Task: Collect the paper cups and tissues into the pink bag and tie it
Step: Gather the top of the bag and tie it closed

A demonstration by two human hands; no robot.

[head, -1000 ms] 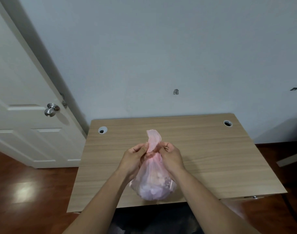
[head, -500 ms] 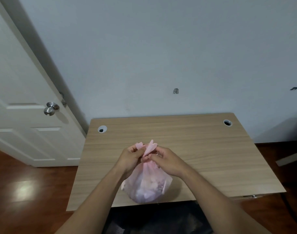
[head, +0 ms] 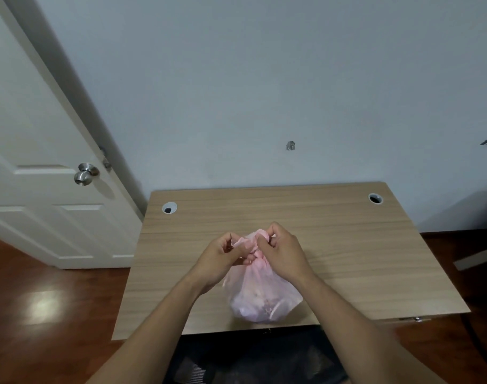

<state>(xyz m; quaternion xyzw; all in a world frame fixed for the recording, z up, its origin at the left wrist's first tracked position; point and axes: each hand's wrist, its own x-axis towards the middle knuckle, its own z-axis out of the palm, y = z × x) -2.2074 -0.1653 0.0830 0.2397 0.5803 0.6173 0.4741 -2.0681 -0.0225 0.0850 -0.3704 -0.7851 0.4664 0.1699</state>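
Observation:
The pink bag (head: 260, 297) sits full and rounded near the front edge of the wooden desk (head: 347, 245). Pale shapes show dimly through its thin plastic; I cannot tell cups from tissues. The bag's neck is gathered and twisted into a bunch at the top. My left hand (head: 218, 259) pinches one loose end of the neck on the left. My right hand (head: 282, 252) grips the other end on the right, fingers curled over the bunch. Both hands meet above the bag.
The desk stands against a pale wall (head: 264, 92) and has a cable hole at the back left (head: 169, 208) and back right (head: 375, 198). A white door (head: 43, 189) with a metal knob (head: 84, 174) is at the left. Dark wood floor surrounds the desk.
The tall upright neck of the bag has been folded down and wound into a bunch between my hands. The bag shifted slightly on the desk while both hands worked the ends.

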